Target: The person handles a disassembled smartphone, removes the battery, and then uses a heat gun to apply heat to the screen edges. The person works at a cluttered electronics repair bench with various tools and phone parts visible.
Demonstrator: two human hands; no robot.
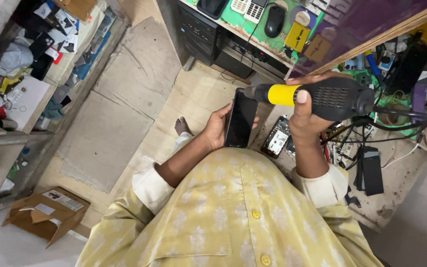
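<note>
A cluttered workbench with a pale, stained top (401, 183) stood right of the tan tiled floor (193, 94). On it lay 1 opened phone with its circuit board exposed (277, 138) and, farther right, 1 flat black rectangular box (372, 170) among tangled black cables (371, 133). Left across the floor lay 1 torn brown cardboard box (45, 212).

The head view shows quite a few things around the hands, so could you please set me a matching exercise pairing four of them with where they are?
Things:
1. phone
2. hot-air tool
3. cardboard box
4. computer mouse

Places:
A. open on the floor, at the lower left
B. gripped in the right hand, nozzle pointing at the phone's top edge
C. on the green bench top at the upper edge of the view
D. held upright on edge in the left hand

Pairs: 1-D, 2-B, 3-A, 4-C
</note>
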